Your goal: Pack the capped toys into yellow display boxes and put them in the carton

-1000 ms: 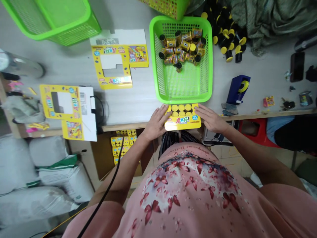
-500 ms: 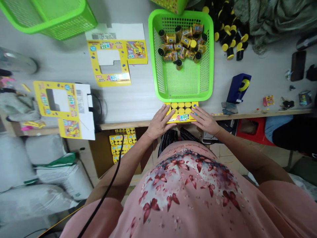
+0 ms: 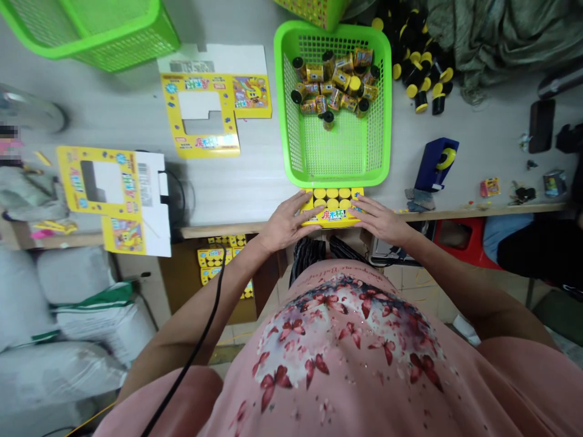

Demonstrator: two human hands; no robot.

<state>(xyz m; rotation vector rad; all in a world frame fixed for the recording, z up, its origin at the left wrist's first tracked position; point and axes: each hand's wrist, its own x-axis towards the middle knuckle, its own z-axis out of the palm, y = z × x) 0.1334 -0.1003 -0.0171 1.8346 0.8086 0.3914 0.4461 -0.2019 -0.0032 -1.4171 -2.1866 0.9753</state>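
Note:
A yellow printed box (image 3: 334, 216) lies at the table's front edge, with round yellow lids showing in rows through its window. My left hand (image 3: 288, 223) grips the box's left end, fingers over the top. At the other end, my right hand (image 3: 380, 220) holds the box the same way. Just beyond it stands a green basket (image 3: 337, 180) with several small labelled jars (image 3: 340, 77), capped black or yellow, in its far half. Flat yellow carton blanks with cut-out windows, one nearer (image 3: 98, 210) and one farther (image 3: 232, 136), lie to the left.
Black cups with yellow ends (image 3: 421, 79) are heaped right of the basket. A blue tape dispenser (image 3: 430, 167) and a phone (image 3: 542, 126) lie to the right. Another green basket (image 3: 113, 47) sits at far left. Filled yellow boxes (image 3: 212, 258) are in a carton below the table. A black cable (image 3: 200, 346) crosses my left arm.
Both hands stay on the box at the table edge, with only slight finger shifts. The view has moved a little.

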